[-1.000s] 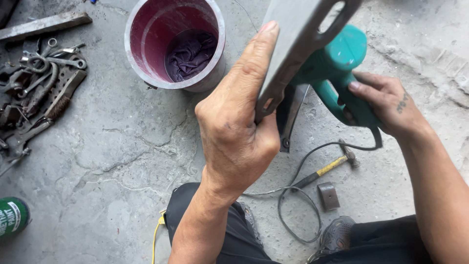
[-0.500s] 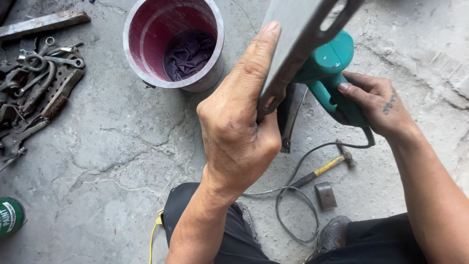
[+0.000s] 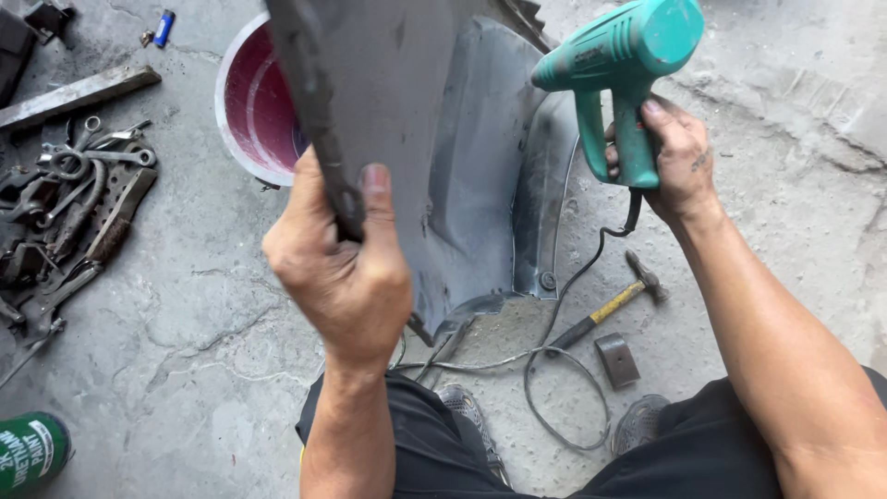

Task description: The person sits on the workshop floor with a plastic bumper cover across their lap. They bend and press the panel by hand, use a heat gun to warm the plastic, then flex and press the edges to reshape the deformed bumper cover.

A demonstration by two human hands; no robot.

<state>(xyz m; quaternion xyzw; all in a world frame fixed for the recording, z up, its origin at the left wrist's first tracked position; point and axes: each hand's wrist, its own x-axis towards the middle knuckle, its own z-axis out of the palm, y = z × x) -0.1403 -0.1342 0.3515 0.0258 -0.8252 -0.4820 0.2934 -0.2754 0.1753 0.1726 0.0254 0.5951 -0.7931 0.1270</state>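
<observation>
While crouched over a cracked concrete floor (image 3: 231, 305), a person lifts a large curved grey plastic panel (image 3: 462, 157), its edge pinched tight in the left hand (image 3: 342, 268). Beside it, the right hand (image 3: 679, 157) is wrapped round the grip of a teal heat gun (image 3: 628, 55), nozzle close to the panel's inner face. Good practice here would be a firm hold and a nozzle kept clear of the fingers. Beyond the left hand sits a pink-lined bucket (image 3: 249, 111); below the right hand lie a yellow-handled hammer (image 3: 610, 305) and a small dark metal block (image 3: 616, 359).
</observation>
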